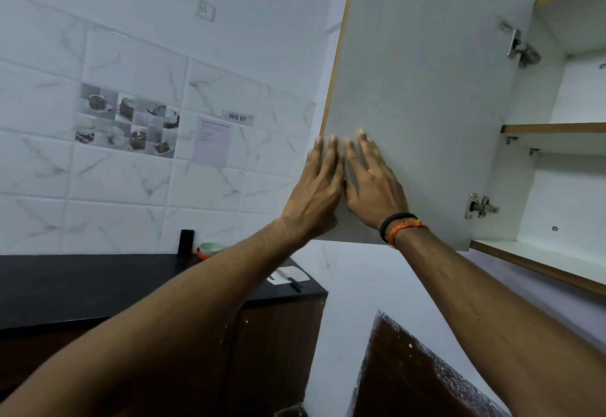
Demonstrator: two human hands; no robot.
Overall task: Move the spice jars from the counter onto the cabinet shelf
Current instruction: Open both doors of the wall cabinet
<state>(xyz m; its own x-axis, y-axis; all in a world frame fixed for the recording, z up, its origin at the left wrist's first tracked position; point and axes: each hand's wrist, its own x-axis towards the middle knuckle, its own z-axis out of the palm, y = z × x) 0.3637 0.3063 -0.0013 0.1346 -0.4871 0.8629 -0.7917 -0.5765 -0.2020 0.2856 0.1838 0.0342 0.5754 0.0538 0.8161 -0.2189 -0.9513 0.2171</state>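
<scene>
A white wall cabinet hangs at the upper right with its door (426,72) swung wide. My left hand (316,187) and my right hand (370,184) lie flat, side by side, against the lower left of the door's inner face, fingers spread, holding nothing. Inside the cabinet a wood-edged shelf (554,128) and the cabinet floor (537,261) show nothing on them. No spice jars are in view. My right wrist wears black and orange bands.
A black counter (82,282) runs along the tiled wall at lower left. On it stand a dark upright object (186,242), stacked small bowls (210,249), and a white cutting board with a knife (288,277). A dark brown panel (410,374) juts up below.
</scene>
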